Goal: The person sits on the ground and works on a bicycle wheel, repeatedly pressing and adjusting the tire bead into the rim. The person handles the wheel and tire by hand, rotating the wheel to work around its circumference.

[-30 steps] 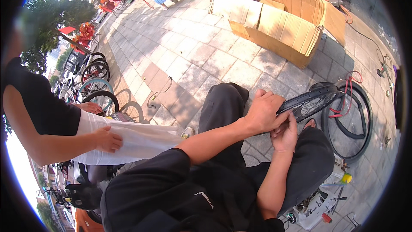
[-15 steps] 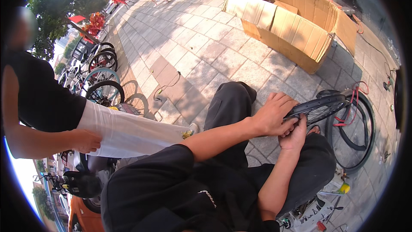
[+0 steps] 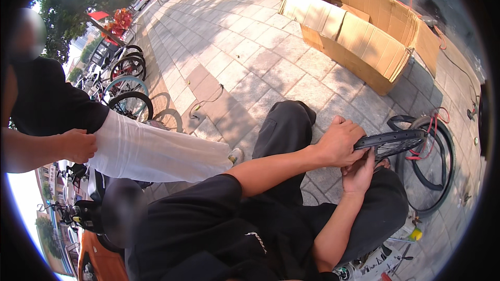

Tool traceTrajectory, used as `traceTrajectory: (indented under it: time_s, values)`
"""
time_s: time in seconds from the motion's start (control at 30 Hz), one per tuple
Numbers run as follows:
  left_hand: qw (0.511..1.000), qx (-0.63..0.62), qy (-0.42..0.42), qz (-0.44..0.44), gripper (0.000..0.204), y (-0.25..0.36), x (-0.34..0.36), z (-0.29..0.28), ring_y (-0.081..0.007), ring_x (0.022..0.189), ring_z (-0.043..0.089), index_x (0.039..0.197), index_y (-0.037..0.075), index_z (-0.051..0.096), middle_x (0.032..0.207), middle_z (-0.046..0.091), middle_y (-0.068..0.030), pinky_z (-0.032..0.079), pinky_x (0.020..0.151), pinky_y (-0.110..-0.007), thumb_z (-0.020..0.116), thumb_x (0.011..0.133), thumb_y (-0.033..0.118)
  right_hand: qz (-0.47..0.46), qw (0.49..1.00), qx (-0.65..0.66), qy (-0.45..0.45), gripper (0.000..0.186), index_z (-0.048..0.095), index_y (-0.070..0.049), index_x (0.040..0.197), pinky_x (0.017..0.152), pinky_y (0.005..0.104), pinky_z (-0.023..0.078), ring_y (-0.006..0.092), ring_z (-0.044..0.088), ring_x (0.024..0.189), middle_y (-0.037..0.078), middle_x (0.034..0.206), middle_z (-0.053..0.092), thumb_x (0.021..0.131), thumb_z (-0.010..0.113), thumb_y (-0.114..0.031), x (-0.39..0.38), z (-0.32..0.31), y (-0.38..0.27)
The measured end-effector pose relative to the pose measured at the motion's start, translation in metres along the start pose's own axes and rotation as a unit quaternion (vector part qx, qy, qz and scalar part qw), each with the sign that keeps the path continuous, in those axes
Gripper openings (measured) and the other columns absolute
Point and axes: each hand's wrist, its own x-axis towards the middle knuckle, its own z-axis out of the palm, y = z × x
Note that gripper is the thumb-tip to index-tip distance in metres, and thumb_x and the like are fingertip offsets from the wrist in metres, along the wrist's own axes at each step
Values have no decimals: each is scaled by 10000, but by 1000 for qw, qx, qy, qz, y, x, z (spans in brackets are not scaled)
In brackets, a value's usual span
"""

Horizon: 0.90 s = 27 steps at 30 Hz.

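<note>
While both hands grip it above the person's lap, a black spoked wheel rim (image 3: 391, 142) lies nearly flat: the left hand (image 3: 341, 142) clasps its near edge from above, the right hand (image 3: 359, 174) holds it from beneath. Beside it lies a bicycle tyre (image 3: 435, 177). Farther off, a large cardboard box (image 3: 364, 36) stands open, its contents hidden.

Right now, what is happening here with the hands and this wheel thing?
A seated person holds a black tyre over their lap with both hands. The left hand grips its near end from above, and the right hand supports it from below. A bicycle wheel lies on the paving beside their knee. Another person in white trousers stands close on the left, and a cardboard box sits open behind.
</note>
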Motion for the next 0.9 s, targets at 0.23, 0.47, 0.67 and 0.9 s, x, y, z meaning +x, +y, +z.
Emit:
traceTrajectory:
  time_s: [0.23,0.47,0.67,0.9]
  values:
    - [999,-42,-27,13,437,10,1,-13,-332,987,600,1161,63,668,1052,650,-116,418,878,-447,788,780,240,-21,992,63,109,309,645,-182,1124,496,248,421,65,618,757,-50,976,671,1126,477,-442,3,30,-1]
    - [993,-99,-30,57,491,-4,3,-11,-350,1074,593,1230,32,638,1162,638,-148,437,914,-451,790,795,200,31,998,53,33,393,579,-201,858,384,250,309,67,354,425,-92,584,405,1117,475,-478,16,-8,4]
    - [999,-32,-24,17,368,0,0,-7,-335,981,609,1102,36,679,1033,644,-131,430,864,-440,791,856,286,-20,999,20,25,338,650,-193,1056,418,258,342,63,524,568,-71,832,629,1096,494,-490,8,6,4]
    - [1000,-4,-10,4,316,-1,2,1,-328,875,644,1029,50,699,891,672,-115,438,824,-430,769,878,319,-63,990,108,-61,353,652,-118,1307,955,329,527,160,648,1174,30,1277,684,1112,533,-387,3,3,8]
